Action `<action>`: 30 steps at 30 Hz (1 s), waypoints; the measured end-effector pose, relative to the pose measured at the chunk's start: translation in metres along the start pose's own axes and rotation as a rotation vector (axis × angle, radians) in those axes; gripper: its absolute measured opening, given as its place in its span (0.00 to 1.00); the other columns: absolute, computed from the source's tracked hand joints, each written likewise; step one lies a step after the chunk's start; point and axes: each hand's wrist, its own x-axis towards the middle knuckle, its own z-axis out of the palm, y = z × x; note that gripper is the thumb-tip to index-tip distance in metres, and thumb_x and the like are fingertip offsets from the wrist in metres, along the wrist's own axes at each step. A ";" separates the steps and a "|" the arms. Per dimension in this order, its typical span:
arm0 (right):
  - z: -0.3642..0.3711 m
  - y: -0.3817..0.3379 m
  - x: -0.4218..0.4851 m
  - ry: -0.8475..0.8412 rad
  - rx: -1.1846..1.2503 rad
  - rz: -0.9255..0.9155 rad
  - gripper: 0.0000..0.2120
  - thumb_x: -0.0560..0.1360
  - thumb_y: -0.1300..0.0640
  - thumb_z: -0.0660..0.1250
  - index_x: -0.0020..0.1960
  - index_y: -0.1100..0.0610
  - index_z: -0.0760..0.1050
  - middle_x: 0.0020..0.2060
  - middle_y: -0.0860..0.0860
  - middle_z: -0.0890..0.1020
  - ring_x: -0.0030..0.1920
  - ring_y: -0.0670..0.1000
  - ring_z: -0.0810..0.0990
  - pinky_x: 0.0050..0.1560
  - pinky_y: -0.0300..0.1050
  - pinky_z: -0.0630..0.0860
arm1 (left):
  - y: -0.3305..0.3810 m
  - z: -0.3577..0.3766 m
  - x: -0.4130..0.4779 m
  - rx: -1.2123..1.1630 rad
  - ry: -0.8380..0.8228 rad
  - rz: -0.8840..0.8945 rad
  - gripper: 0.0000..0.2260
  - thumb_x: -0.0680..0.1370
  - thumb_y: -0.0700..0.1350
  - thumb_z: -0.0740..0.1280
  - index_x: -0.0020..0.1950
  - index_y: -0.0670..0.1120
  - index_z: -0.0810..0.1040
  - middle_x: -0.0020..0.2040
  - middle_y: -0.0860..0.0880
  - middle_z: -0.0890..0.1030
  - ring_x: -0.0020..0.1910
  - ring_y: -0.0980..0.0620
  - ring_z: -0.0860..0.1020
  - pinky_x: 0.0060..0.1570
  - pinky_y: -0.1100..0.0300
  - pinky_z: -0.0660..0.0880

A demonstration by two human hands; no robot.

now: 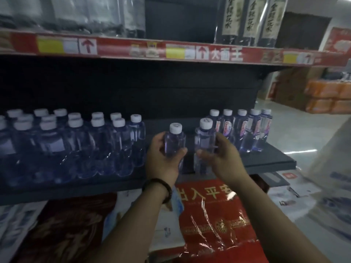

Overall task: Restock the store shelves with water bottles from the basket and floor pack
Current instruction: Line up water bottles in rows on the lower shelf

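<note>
My left hand [163,158] grips a clear water bottle [175,141] with a white cap, held upright over the dark shelf [266,162]. Beside it, my right hand [222,156] grips a second white-capped water bottle [204,141], also upright. Both bottles sit in the gap in the middle of the shelf; whether their bases touch the shelf I cannot tell. Several bottles [76,145] fill the shelf's left part. A row of labelled bottles [245,131] stands at the back right.
A red-edged upper shelf [171,52] with dark packaged goods hangs overhead. Below the shelf lie a red plastic-wrapped mat [212,221] and printed packages. Orange packs [330,99] are stacked on the floor far right.
</note>
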 end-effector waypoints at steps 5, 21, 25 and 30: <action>0.025 0.023 0.030 0.068 -0.012 -0.019 0.17 0.77 0.59 0.77 0.64 0.52 0.78 0.53 0.41 0.85 0.52 0.33 0.82 0.50 0.28 0.76 | -0.023 0.003 0.029 0.047 0.072 0.037 0.28 0.75 0.45 0.79 0.72 0.58 0.74 0.67 0.57 0.81 0.65 0.57 0.80 0.66 0.50 0.79; 0.043 0.060 0.047 0.066 0.036 0.089 0.26 0.74 0.58 0.79 0.66 0.43 0.74 0.57 0.43 0.84 0.58 0.44 0.84 0.60 0.49 0.81 | -0.048 0.002 0.028 0.262 0.169 0.061 0.26 0.77 0.47 0.76 0.73 0.54 0.71 0.67 0.54 0.77 0.63 0.58 0.78 0.64 0.59 0.78; 0.040 0.066 0.044 0.060 0.201 0.149 0.22 0.72 0.63 0.73 0.64 0.49 0.78 0.54 0.50 0.87 0.56 0.53 0.87 0.62 0.62 0.82 | -0.035 0.020 -0.009 0.318 0.305 0.067 0.18 0.79 0.43 0.73 0.66 0.49 0.71 0.60 0.49 0.73 0.54 0.54 0.77 0.46 0.71 0.72; 0.033 0.065 0.042 0.021 0.281 0.165 0.14 0.80 0.69 0.64 0.62 0.59 0.78 0.52 0.54 0.88 0.55 0.56 0.87 0.53 0.49 0.83 | -0.030 0.047 -0.024 0.240 -0.038 -0.011 0.15 0.84 0.49 0.66 0.71 0.56 0.72 0.66 0.59 0.71 0.57 0.67 0.75 0.49 0.77 0.72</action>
